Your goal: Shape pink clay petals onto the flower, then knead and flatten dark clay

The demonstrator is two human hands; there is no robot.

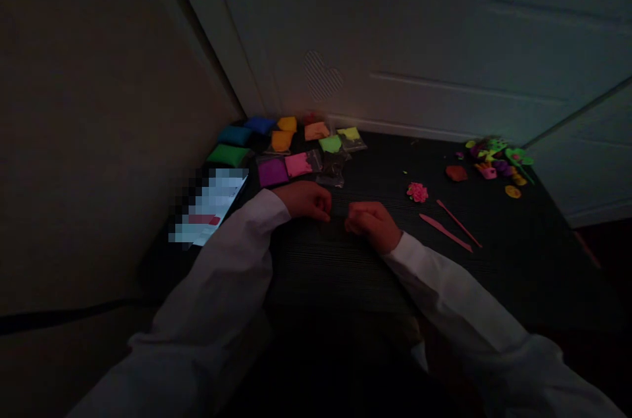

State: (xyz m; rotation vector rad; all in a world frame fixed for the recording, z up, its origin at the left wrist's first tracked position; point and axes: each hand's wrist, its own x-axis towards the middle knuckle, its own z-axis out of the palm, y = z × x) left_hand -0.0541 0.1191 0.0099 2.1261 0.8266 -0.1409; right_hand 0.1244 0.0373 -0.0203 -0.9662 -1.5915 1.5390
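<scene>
Over the dark table, my left hand (307,200) is closed with its fingers curled down and thumb and fingertips together. Just to its right, a small gap away, my right hand (374,224) is closed like a loose fist. In the dim light I cannot make out what either hand holds. Beyond my left hand lie a zip bag of dark clay (332,169), a bag of pink clay (299,164) and a bag of purple clay (272,172). A pink clay flower (417,192) rests to the right of my right hand, near a pink modelling knife (446,232) and a thin pink stick tool (458,223).
Several clay packs, including a green pack (228,155) and an orange pack (282,141), line the back left. A lit screen (217,204) stands at the left. A reddish lump (455,173) and colourful clay pieces (498,160) lie far right. A white panel (395,43) rises behind.
</scene>
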